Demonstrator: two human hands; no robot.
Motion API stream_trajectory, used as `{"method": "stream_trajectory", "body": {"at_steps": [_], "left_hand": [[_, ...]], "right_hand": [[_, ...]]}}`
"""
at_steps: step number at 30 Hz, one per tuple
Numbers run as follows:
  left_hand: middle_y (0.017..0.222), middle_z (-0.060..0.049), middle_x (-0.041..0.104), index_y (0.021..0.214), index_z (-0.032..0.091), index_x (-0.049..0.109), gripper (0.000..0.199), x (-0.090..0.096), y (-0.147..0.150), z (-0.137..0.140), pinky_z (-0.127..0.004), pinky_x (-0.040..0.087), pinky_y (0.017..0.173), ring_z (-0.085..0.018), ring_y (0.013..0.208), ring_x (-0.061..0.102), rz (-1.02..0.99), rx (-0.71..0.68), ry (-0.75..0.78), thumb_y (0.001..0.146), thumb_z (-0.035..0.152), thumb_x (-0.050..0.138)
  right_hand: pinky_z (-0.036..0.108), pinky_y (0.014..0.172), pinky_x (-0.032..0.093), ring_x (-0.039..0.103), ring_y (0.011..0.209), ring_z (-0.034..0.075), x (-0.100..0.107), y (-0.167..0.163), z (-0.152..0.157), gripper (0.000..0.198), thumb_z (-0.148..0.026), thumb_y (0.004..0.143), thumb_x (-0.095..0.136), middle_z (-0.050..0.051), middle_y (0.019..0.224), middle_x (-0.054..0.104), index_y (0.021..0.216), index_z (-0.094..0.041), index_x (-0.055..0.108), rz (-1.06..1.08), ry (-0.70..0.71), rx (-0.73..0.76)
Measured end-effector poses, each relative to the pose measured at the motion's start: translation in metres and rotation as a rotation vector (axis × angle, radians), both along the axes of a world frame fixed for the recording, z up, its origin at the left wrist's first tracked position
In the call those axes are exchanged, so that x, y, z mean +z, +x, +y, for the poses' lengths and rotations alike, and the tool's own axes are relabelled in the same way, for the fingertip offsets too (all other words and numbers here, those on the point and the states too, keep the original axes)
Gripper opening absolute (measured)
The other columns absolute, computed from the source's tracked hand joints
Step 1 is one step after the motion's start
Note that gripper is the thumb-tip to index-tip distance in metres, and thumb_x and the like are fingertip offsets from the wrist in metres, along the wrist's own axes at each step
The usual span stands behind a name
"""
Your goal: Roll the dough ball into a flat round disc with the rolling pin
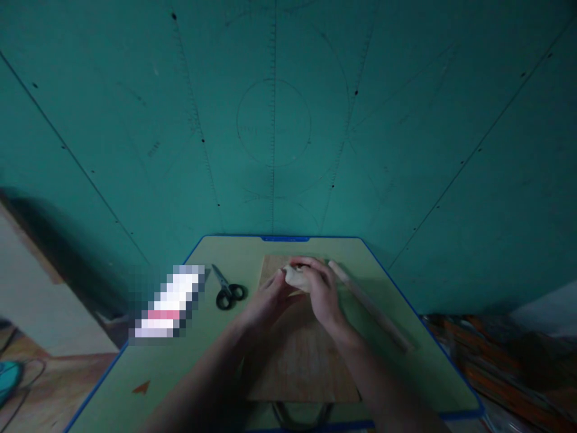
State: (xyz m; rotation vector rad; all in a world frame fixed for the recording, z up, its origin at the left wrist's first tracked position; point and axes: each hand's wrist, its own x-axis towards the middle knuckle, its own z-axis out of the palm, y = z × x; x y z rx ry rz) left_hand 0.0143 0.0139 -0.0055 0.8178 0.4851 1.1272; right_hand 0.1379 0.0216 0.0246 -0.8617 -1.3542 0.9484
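A pale, soft piece of dough (pixel 296 278) is held up between my two hands, over the far part of a wooden board (pixel 302 361). My left hand (pixel 273 293) grips its left edge, with the thumb near the top. From the right, my right hand (pixel 322 288) curls its fingers around the far side, the thumb bent toward the dough. Something small and yellowish-brown shows at the dough's top, too blurred to name. A whitish rolling pin (pixel 372 307) lies slantwise to the right of the board.
Black-handled scissors (pixel 229 291) lie left of the board, blades pointing away. Beside them is a bright pixelated rectangle (pixel 169 304). A small orange-brown triangle (pixel 141 388) rests on the blue-edged table (pixel 198 373). A green marked wall (pixel 288 138) rises behind.
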Motion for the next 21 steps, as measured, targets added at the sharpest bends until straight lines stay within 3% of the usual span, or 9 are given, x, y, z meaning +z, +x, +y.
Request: {"method": "stream_trajectory", "body": {"at_steps": [5, 9, 12, 14, 18, 21], "left_hand": [[0.13, -0.014, 0.062, 0.116, 0.022, 0.066, 0.063, -0.003, -0.004, -0.003, -0.044, 0.05, 0.094, -0.034, 0.128, 0.052, 0.028, -0.083, -0.047, 0.071, 0.066, 0.071], [0.131, -0.015, 0.061, 0.119, 0.023, 0.063, 0.07, -0.006, -0.002, -0.009, -0.048, 0.051, 0.092, -0.035, 0.124, 0.055, 0.085, -0.138, -0.108, 0.066, 0.068, 0.073], [0.13, -0.015, 0.062, 0.12, 0.022, 0.062, 0.073, -0.009, 0.002, -0.012, -0.046, 0.053, 0.089, -0.034, 0.117, 0.06, 0.119, -0.135, -0.114, 0.066, 0.069, 0.073], [0.122, -0.014, 0.065, 0.118, 0.022, 0.063, 0.071, -0.009, 0.005, -0.011, -0.041, 0.055, 0.085, -0.031, 0.11, 0.064, 0.139, -0.043, -0.086, 0.066, 0.069, 0.074], [0.097, -0.007, 0.07, 0.113, 0.019, 0.063, 0.062, -0.002, 0.007, -0.007, -0.028, 0.054, 0.068, -0.021, 0.085, 0.068, 0.291, 0.297, -0.05, 0.07, 0.061, 0.075], [0.099, -0.007, 0.069, 0.111, 0.019, 0.062, 0.059, 0.006, 0.004, -0.003, -0.027, 0.053, 0.066, -0.02, 0.084, 0.067, 0.358, 0.44, 0.006, 0.07, 0.059, 0.075]], "right_hand": [[0.036, 0.089, 0.049, 0.066, 0.102, 0.022, 0.006, 0.005, -0.001, 0.036, -0.033, 0.079, 0.044, 0.002, 0.104, 0.075, 0.091, -0.026, 0.077, -0.055, -0.037, 0.218], [0.034, 0.08, 0.048, 0.066, 0.085, 0.021, 0.01, 0.011, 0.003, 0.035, -0.039, 0.084, 0.043, 0.002, 0.084, 0.073, 0.075, -0.026, 0.074, -0.153, 0.057, 0.25], [0.034, 0.079, 0.047, 0.065, 0.083, 0.021, 0.011, 0.015, 0.003, 0.036, -0.043, 0.087, 0.042, 0.002, 0.079, 0.071, 0.069, -0.024, 0.068, -0.172, 0.066, 0.298], [0.035, 0.081, 0.047, 0.065, 0.086, 0.021, 0.01, 0.015, 0.002, 0.037, -0.046, 0.089, 0.043, 0.003, 0.082, 0.071, 0.074, -0.024, 0.068, -0.179, 0.042, 0.336], [0.033, 0.08, 0.047, 0.064, 0.087, 0.02, 0.004, 0.007, 0.004, 0.031, -0.05, 0.087, 0.054, 0.002, 0.087, 0.07, 0.085, -0.024, 0.07, -0.215, -0.014, 0.355], [0.028, 0.063, 0.045, 0.059, 0.066, 0.016, -0.004, 0.002, 0.014, 0.033, -0.053, 0.082, 0.061, 0.0, 0.069, 0.065, 0.072, -0.022, 0.067, -0.082, -0.159, 0.283]]}}
